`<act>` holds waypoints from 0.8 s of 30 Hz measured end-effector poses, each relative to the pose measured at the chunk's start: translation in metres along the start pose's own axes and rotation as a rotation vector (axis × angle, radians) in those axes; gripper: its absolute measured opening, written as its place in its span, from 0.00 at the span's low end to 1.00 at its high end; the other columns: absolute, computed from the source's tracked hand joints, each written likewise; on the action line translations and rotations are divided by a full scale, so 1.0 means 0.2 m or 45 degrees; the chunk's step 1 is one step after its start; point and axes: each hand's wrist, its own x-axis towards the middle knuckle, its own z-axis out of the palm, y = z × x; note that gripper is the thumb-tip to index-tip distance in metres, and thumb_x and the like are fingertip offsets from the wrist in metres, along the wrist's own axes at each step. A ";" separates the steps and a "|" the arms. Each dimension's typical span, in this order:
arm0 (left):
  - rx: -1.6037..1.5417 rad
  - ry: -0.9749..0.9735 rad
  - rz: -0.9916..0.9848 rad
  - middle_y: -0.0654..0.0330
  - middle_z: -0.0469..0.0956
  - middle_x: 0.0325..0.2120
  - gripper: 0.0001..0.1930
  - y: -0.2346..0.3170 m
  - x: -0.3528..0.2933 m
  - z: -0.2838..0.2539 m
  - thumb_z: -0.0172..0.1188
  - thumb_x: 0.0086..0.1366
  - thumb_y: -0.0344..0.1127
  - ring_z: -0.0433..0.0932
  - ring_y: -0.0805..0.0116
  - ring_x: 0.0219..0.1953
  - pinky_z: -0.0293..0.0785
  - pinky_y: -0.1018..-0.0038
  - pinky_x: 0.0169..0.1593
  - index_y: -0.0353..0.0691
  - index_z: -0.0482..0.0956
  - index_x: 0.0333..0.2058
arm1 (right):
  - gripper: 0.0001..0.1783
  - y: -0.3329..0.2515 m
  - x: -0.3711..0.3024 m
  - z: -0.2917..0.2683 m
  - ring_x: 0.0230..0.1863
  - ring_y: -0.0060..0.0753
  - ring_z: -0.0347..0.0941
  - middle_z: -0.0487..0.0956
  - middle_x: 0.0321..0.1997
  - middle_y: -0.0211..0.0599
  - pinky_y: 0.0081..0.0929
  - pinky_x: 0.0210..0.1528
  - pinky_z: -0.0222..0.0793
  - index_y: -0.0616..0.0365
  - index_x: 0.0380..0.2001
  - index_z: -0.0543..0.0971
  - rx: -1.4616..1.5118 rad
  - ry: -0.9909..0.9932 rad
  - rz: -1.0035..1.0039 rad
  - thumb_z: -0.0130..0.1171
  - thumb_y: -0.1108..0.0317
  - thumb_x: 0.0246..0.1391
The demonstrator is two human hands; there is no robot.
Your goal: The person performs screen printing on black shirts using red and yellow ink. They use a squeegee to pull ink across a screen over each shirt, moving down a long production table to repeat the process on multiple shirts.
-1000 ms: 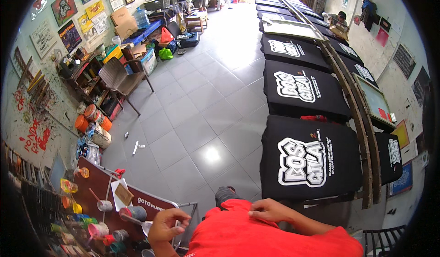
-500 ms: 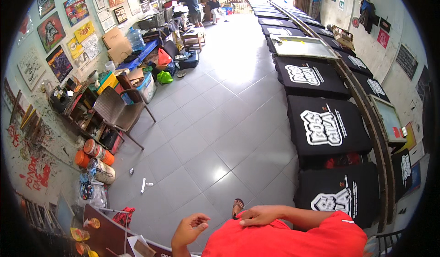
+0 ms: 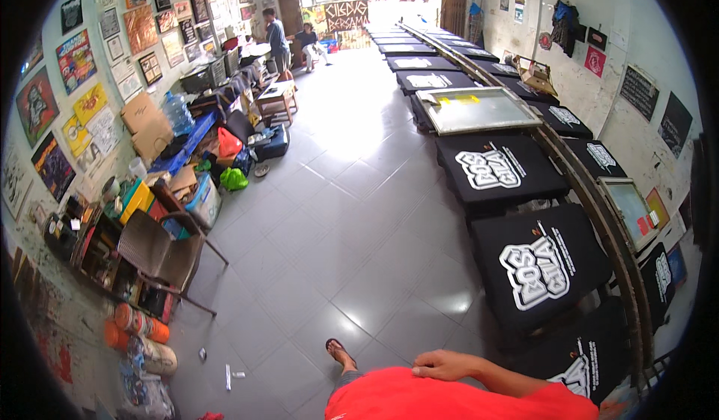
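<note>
- Your right hand (image 3: 448, 364) is at about 5 o'clock of your view, in front of the red shirt (image 3: 449, 399) which you wear. The fingers are bent and close together; I do not see any tool in them.
- Whether these fingers pinch the red cloth or only rest at it, I cannot tell. The arm is folded across your body, perhaps only to keep it near.
- Your left hand is out of the view, so I cannot tell the state of its fingers.
- The nearest black shirt (image 3: 558, 351) lies at 4 o'clock, beside your right forearm but without a visible grip on it. The next black shirt (image 3: 524, 233), between 3 and 4 o'clock, is spread flat, probably so that the white print stays smooth.
- More black shirts go in a row toward 1 o'clock, beside a long rail (image 3: 594, 199). This order seems to leave the walking side free.
- A pale framed screen (image 3: 487, 111) is at 2 o'clock, across the row and reaching to the rail, which likely supports it. Another framed screen (image 3: 628, 209) is at 3 o'clock, beyond the rail.
- At 9 o'clock a brown chair (image 3: 161, 251) stands by the crowded shelf, and two people are far at 11 o'clock.
</note>
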 end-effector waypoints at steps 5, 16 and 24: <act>0.187 -0.146 -0.090 0.54 0.76 0.16 0.23 0.35 0.35 -0.48 0.54 0.65 0.51 0.76 0.63 0.20 0.74 0.64 0.28 0.33 0.75 0.25 | 0.27 -0.06 0.37 -0.33 0.33 0.25 0.69 0.74 0.29 0.31 0.29 0.41 0.67 0.64 0.35 0.76 0.287 -0.045 0.104 0.42 0.47 0.66; -0.190 0.335 0.982 0.58 0.74 0.19 0.16 3.02 1.14 -1.71 0.56 0.64 0.42 0.71 0.71 0.19 0.68 0.73 0.22 0.31 0.73 0.33 | 0.21 -0.31 1.23 -0.77 0.38 0.26 0.70 0.74 0.29 0.31 0.28 0.47 0.66 0.61 0.31 0.77 0.358 0.366 -0.156 0.42 0.56 0.67; 0.247 0.070 1.343 0.56 0.79 0.24 0.15 4.22 1.20 -1.57 0.57 0.65 0.42 0.76 0.71 0.26 0.73 0.71 0.30 0.32 0.77 0.34 | 0.27 0.04 1.31 -1.78 0.28 0.24 0.71 0.75 0.25 0.32 0.26 0.34 0.70 0.60 0.34 0.80 0.735 1.609 0.058 0.39 0.49 0.67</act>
